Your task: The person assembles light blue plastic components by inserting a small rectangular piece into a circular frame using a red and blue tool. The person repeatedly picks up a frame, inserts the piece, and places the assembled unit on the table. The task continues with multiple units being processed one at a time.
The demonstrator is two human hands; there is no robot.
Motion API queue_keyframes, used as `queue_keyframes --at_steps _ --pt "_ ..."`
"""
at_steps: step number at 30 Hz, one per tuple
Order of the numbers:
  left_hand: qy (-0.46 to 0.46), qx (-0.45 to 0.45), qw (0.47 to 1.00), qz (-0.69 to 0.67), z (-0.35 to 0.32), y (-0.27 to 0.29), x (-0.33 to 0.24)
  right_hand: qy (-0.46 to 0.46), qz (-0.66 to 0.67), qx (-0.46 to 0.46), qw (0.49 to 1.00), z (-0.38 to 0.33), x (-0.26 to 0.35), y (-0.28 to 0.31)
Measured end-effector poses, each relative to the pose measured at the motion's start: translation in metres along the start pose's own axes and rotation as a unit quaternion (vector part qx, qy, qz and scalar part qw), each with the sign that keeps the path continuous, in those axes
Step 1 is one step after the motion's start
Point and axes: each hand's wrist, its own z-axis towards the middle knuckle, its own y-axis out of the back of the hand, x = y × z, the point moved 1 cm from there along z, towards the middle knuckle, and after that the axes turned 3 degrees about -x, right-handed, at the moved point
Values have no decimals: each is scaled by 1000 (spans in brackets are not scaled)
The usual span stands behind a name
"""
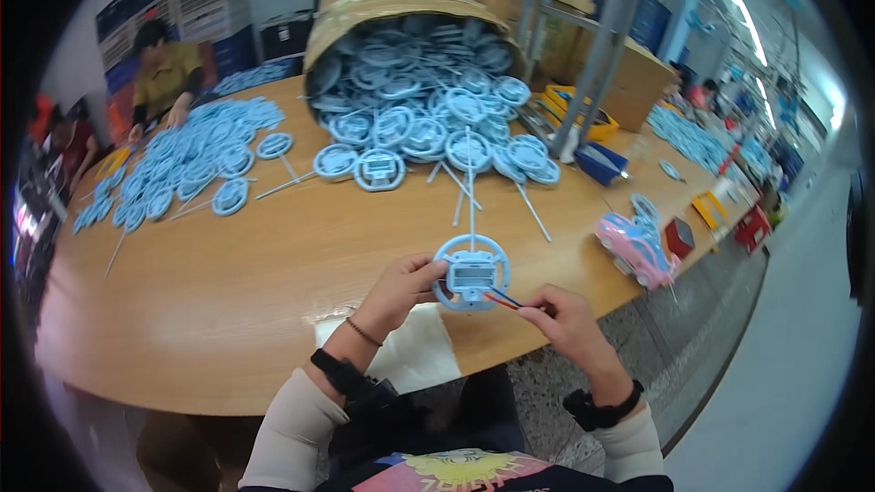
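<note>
- Steering wheel (473,277), light blue, is above the bench (210,310), near its front edge.
- Left hand (407,288): grip closed on the wheel's left rim.
- Right hand (563,317): grip pinched on slim red-and-blue strands (507,302) at the wheel's lower rim.
- More blue wheels (401,82) spill from a sack (401,2) at the far edge.
</note>
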Motion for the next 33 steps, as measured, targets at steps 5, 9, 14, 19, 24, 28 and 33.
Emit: queue_keyframes --at_steps 5,9,14,19,24,28,33 --pt "-8 -1 1000 -2 -7 -13 2 15 -6 -5 1000 -8 2 -1" --pt "-3 3 1000 28 -11 -11 8 31 -23 -9 999 -10 2 -3" --pt "6 0 1000 24 -12 -20 7 48 -23 -2 999 -5 0 -8" --pt "27 21 999 10 -4 -22 11 98 -24 17 995 -2 -9 -1" --pt "32 21 999 -11 -3 -30 11 106 -54 -8 993 -7 -8 4" --pt "25 26 999 -19 -4 -34 14 100 -39 -18 994 -13 -11 3" --pt "17 47 998 -24 -13 -23 26 100 -31 3 995 -16 -7 4"
